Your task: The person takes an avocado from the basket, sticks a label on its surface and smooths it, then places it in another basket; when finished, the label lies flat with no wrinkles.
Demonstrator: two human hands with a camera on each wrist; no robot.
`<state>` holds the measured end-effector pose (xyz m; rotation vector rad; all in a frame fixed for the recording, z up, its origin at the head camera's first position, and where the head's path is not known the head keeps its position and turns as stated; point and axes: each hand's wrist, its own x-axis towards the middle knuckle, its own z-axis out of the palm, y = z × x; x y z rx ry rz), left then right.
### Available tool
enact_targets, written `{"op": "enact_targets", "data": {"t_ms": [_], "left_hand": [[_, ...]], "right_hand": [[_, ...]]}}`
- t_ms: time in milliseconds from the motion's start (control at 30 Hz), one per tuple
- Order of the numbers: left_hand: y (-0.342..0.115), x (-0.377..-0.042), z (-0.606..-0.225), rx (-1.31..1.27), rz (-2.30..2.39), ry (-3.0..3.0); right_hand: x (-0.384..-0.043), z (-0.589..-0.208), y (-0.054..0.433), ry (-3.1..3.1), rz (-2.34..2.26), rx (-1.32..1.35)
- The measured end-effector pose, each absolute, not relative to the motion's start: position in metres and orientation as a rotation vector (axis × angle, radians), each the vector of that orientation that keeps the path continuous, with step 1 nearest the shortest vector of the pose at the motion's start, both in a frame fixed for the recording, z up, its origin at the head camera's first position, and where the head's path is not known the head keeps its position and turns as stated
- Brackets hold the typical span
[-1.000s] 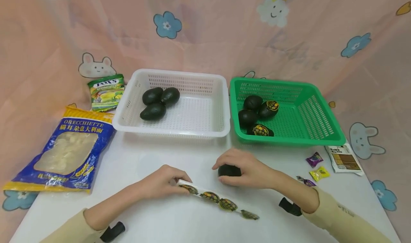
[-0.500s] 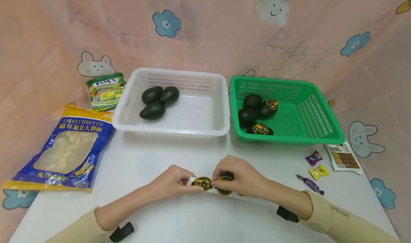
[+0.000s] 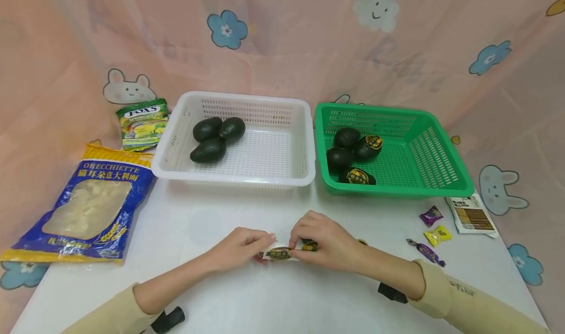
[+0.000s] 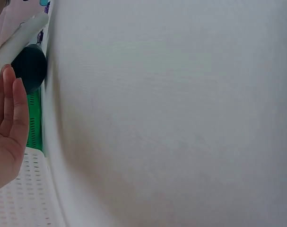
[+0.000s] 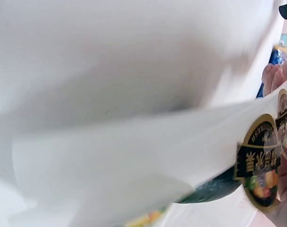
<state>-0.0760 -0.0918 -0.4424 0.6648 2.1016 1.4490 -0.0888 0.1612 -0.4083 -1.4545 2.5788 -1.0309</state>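
Observation:
My left hand (image 3: 240, 248) pinches the left end of a white backing strip (image 3: 287, 259) bearing oval black-and-gold fruit stickers (image 3: 278, 253). My right hand (image 3: 324, 243) has its thumb and forefinger pinched at a sticker on the strip, close beside the left fingertips. In the right wrist view, the loose part of the strip (image 5: 124, 165) stretches out past the sticker (image 5: 260, 163). A dark green avocado (image 5: 214, 187) shows behind it. From the left wrist, the avocado (image 4: 32, 68) appears beyond the strip (image 4: 20, 40); the right hand mostly hides it in the head view.
Behind the hands, a white basket (image 3: 234, 179) holds 3 avocados, and a green basket (image 3: 401, 192) holds several, some stickered. An orecchiette bag (image 3: 88, 206) and a Fox's packet (image 3: 142, 125) lie left. Wrapped candies (image 3: 438, 235) and a brown-and-white packet (image 3: 472, 215) lie right.
The right hand has gone from gripping the avocado to pinching at the sticker strip. The left hand has moved slightly right, bringing the strip up to the right hand.

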Motion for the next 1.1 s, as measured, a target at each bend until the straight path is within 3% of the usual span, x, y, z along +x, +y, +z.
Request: {"op": "enact_targets", "data": {"t_ms": [433,500,633,733,800,933,1100], "left_hand": [[-0.089,-0.077,-0.446,0.55,1.452,1.978],[-0.088,-0.076,-0.447,0.565,1.419,1.998],[-0.086,-0.074,-0.452,0.665,1.312,2.102],[-0.084,-0.07,-0.454,0.771,1.188,2.235],[-0.082,-0.067,-0.453,0.841,1.08,2.34],[-0.075,-0.064,-0.449,0.947,0.922,2.541],[-0.057,-0.079,-0.439,0.915,1.142,2.605]], "right_hand": [[-0.088,-0.406,0.166,2.577,-0.725,-2.292],[-0.087,-0.404,0.17,2.525,-0.886,-2.17],[-0.09,-0.394,0.184,2.488,-1.296,-1.472],[-0.096,-0.388,0.2,2.519,-1.312,-0.98],[-0.1,-0.386,0.211,2.53,-1.225,-0.789],[-0.103,-0.39,0.227,2.533,-1.06,-0.67],[-0.103,-0.397,0.233,2.523,-1.053,-0.683]]}}
